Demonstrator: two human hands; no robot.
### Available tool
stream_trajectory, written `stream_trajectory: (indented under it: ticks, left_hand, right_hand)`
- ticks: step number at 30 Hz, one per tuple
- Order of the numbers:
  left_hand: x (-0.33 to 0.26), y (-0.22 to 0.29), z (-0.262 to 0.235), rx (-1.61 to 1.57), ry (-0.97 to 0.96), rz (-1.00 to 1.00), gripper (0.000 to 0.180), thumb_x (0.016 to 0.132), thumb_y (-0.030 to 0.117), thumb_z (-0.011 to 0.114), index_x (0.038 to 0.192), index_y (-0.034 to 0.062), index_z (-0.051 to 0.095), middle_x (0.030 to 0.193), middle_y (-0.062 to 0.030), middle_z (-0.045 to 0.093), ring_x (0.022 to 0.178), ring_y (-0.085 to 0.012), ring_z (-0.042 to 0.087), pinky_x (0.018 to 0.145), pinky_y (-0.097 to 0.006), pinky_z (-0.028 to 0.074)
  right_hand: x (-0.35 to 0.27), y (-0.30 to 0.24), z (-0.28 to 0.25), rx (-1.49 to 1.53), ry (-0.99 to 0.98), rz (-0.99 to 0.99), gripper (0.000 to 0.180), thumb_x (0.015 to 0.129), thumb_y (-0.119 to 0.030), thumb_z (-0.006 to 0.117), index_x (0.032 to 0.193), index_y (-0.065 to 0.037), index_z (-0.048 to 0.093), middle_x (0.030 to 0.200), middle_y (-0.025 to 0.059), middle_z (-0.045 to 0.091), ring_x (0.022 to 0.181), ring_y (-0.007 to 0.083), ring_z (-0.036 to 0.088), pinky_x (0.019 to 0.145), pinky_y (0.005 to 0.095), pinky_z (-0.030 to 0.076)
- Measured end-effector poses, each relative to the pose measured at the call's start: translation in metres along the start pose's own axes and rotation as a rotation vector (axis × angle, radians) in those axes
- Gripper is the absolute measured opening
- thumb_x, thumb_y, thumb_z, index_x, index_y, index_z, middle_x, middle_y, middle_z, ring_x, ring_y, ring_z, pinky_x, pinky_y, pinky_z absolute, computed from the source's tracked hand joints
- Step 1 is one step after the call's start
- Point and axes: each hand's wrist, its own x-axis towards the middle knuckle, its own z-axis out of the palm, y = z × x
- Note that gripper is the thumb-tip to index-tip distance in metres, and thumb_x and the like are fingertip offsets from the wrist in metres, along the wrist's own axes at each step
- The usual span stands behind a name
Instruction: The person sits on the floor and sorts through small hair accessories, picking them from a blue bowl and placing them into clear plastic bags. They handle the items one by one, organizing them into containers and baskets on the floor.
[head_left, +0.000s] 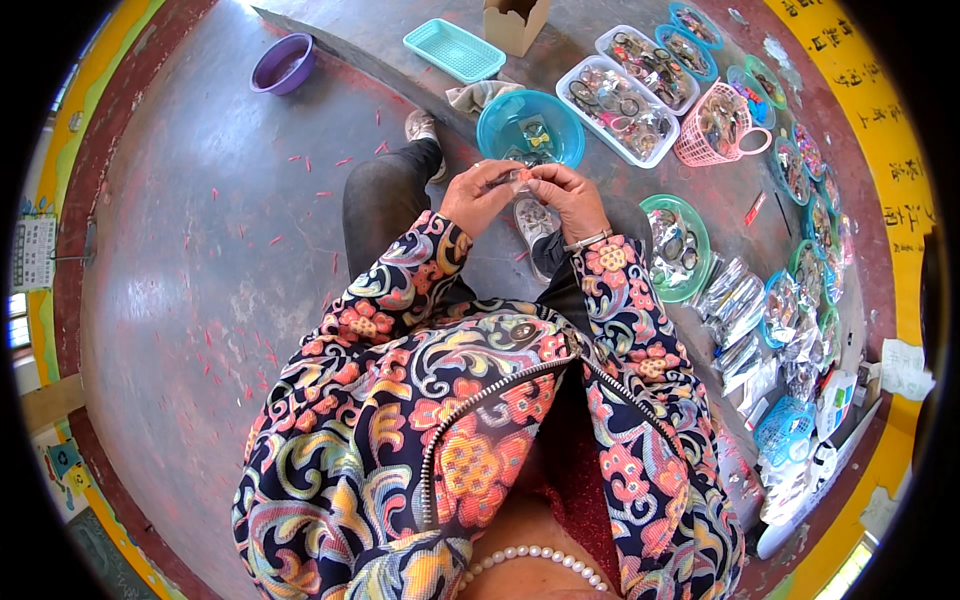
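**Two hands pinching a small clear packet above the knees**

Close in front of the patterned jacket, the left hand point(478, 194) and the right hand point(567, 196) are meeting fingertip to fingertip, both pinching a small clear packet point(521, 180) that is sitting between them; what it contains is too small to tell. The fingers of each hand are curling inward, pressed onto the packet's edges, and a thin bracelet point(587, 240) is circling the wrist of the right hand. Beneath the hands, dark trouser legs and a light shoe point(533, 222) are showing against the grey floor point(200, 280), which is strewn with small red scraps to the left of the left hand.

Just beyond the hands, a blue round bowl point(530, 128) is resting on the floor with a few small items inside. To the right of the right hand, a green round basket point(677, 246) is holding glinting packets, and further right a heap of clear packets point(735, 310) is lying loose. Farther beyond the hands, two white trays point(620, 108) of metal rings and a pink basket point(720, 124) are standing side by side. Farthest away, a turquoise tray point(454, 50), a cardboard box point(515, 22) and, well off to the left, a purple basin point(283, 63) are sitting apart.
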Motion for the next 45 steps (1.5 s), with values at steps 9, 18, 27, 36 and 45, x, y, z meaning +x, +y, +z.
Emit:
stream_trajectory:
  ticks: [9, 18, 27, 36, 45]
  left_hand:
    - [0.004, -0.006, 0.001, -0.344, -0.036, -0.479, 0.027, 0.084, 0.023, 0.054, 0.095, -0.0011, 0.059, 0.076, -0.0001, 0.059, 0.068, -0.0065, 0.053, 0.062, -0.02, 0.042]
    - [0.005, -0.017, -0.003, -0.558, -0.153, -0.532, 0.02, 0.082, 0.019, 0.057, 0.09, 0.001, 0.058, 0.074, -0.0002, 0.057, 0.061, -0.0051, 0.048, 0.054, -0.019, 0.036]
    - [0.003, -0.002, 0.001, -0.679, 0.038, -0.518, 0.015, 0.079, 0.015, 0.06, 0.086, 0.0015, 0.057, 0.072, -0.0003, 0.057, 0.058, -0.0048, 0.047, 0.051, -0.018, 0.032]
    - [0.003, -0.008, -0.003, -0.577, -0.031, -0.544, 0.013, 0.078, 0.013, 0.06, 0.082, 0.001, 0.058, 0.073, -0.0043, 0.06, 0.054, -0.0039, 0.042, 0.049, -0.018, 0.03]
    - [0.003, -0.007, -0.003, -0.55, -0.059, -0.477, 0.011, 0.08, 0.012, 0.058, 0.085, 0.0019, 0.057, 0.075, -0.002, 0.058, 0.055, -0.0035, 0.04, 0.051, -0.017, 0.029]
  right_hand:
    - [0.006, 0.014, -0.015, -0.029, 0.117, 0.159, 0.014, 0.073, -0.012, 0.065, 0.081, -0.002, 0.063, 0.071, 0.0033, 0.062, 0.063, 0.0079, 0.054, 0.057, 0.0201, 0.039]
    - [0.007, 0.014, -0.014, -0.091, 0.068, 0.137, 0.01, 0.075, -0.013, 0.062, 0.079, -0.004, 0.062, 0.071, 0.0014, 0.061, 0.063, 0.0073, 0.055, 0.055, 0.0191, 0.039]
    - [0.005, 0.008, -0.006, -0.086, 0.092, 0.119, 0.016, 0.08, -0.019, 0.059, 0.091, -0.008, 0.059, 0.079, -0.0011, 0.061, 0.07, 0.0059, 0.056, 0.059, 0.0186, 0.037]
    - [0.006, 0.009, -0.008, -0.138, -0.027, 0.122, 0.016, 0.078, -0.016, 0.061, 0.091, -0.006, 0.058, 0.083, -0.0012, 0.062, 0.072, 0.0035, 0.053, 0.059, 0.0164, 0.036]
    - [0.005, 0.006, -0.004, -0.143, -0.045, 0.142, 0.017, 0.077, -0.016, 0.063, 0.089, -0.005, 0.06, 0.081, -0.0001, 0.062, 0.067, 0.0046, 0.052, 0.057, 0.0169, 0.036]
